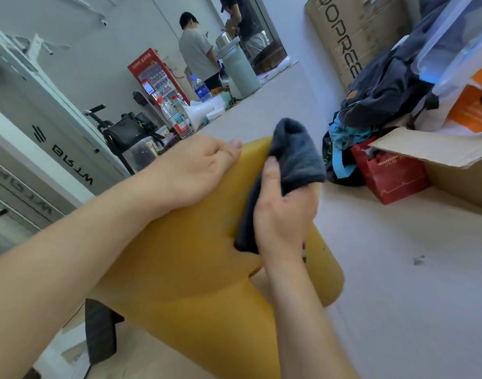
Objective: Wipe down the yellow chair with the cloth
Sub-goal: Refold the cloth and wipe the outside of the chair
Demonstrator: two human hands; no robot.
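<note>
I observe the chair [179, 258] just below, its length running toward me: left hand [199, 170] grips its far edge, right hand [283, 214] clutches the cloth [297, 157] against its right side.

left grip [190, 170] on chair [196, 283] top edge; cloth [294, 160] against chair, in right grip [283, 214]; bag [393, 176] on floor [398, 269] right of chair; box [453, 160] right of bag.

Left hand [199, 170] and right hand [285, 214] are seen bare, with nails trimmed short and plain. Left forearm [84, 242] and right forearm [297, 310] are shown uncovered up to the frame edge.
</note>
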